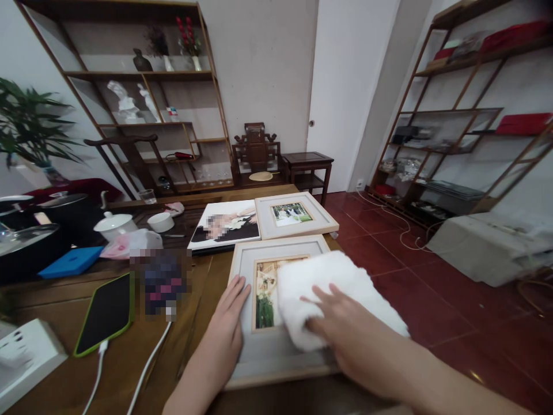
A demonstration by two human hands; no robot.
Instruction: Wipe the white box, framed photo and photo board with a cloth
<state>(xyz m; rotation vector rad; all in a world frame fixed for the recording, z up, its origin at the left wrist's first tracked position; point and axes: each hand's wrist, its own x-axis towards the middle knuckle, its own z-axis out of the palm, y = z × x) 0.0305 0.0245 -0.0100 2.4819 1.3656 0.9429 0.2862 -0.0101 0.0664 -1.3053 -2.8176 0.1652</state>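
Place: it looked like a home sitting room.
Evidence: open dark wooden shelves (142, 115) held ornaments; a carved wooden chair (256, 151) stood by the wall; a white ceramic teapot (113, 225) sat on the brown wooden bench (129, 357).

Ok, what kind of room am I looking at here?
Probably a home sitting or tea room: open wooden display shelves with figurines and vases, a carved wooden chair, and a white teapot on the wooden table.

1. Soft, even indoor light; white walls bright, the dark desk (201, 291) dimmer.
2. Small glints on the red floor (432, 300) beyond the desk's right edge.
3. Wide-angle bending tilts the shelves (458, 112) at both sides.
4. Two desk patches are pixelated; the right hand (345, 331) looks soft.
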